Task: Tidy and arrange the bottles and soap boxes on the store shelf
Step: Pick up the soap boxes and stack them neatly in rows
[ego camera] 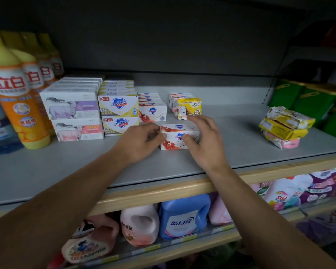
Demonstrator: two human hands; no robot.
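From the head view, both hands meet on one white soap box with red pomegranate print (179,137) standing on the grey shelf (66,167). The left hand (142,141) pinches the box's left end between thumb and curled fingers; the right hand (204,140) curls over its right end, thumb pressed on the front face, so that corner of the box is hidden. Just beyond the left hand stands a row of matching pomegranate boxes (152,111), and left of that a two-high stack of yellow Safeguard boxes (118,113), then white boxes printed with a sheep (74,115). Farther left are orange bottles with yellow caps (17,94), the nearest cut off by the frame edge and blurred. Just beyond the right hand's fingertips a yellow soap packet (189,107) stands with a torn lower corner, leaning against more white boxes mostly hidden behind it. Well to the right of the right hand lies a small pile of crumpled yellow and pink packets (285,127), their print unreadable. Below the forearms, a lower shelf holds a blue detergent jug (184,216) and pink jugs, partly covered by the arms.
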